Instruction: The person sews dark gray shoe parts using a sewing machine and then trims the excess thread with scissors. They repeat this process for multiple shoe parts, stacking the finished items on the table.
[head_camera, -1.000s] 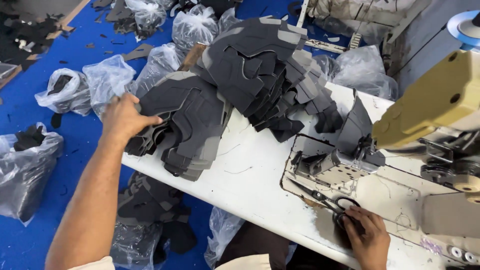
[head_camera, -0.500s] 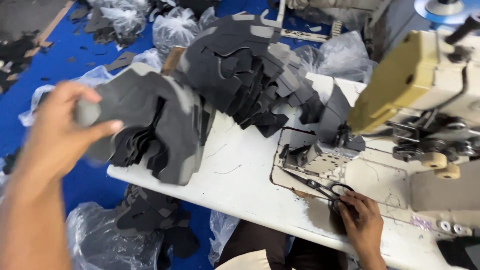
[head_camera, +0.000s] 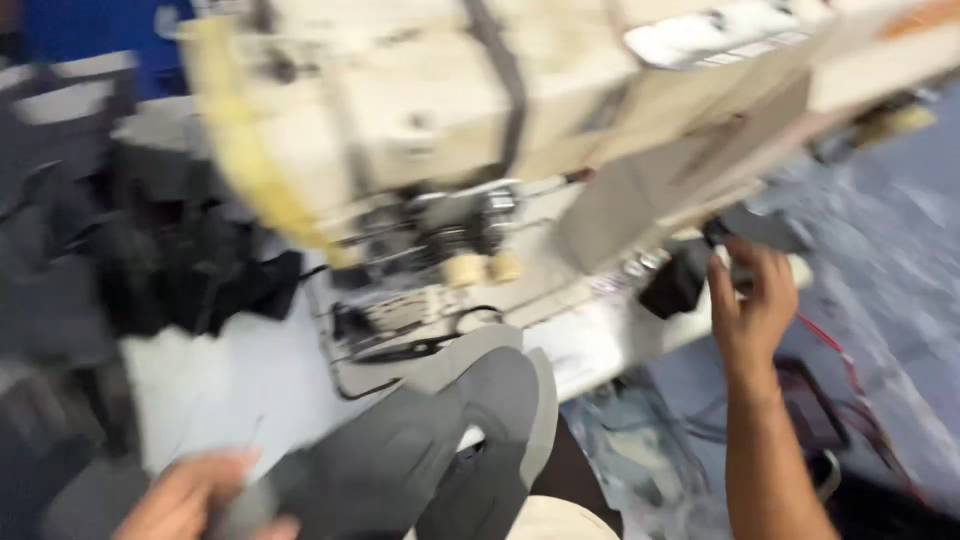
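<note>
Since before, left hand (head_camera: 195, 495) carried grey fabric pieces (head_camera: 440, 440) to the worktop's (head_camera: 230, 390) near edge, grip closed on them; right hand (head_camera: 750, 300) reaches right, grip half-curled, contents unclear.

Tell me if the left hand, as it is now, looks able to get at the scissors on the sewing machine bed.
Probably not freely: the left hand holds grey fabric pieces, which lie between it and the scissors.
</note>
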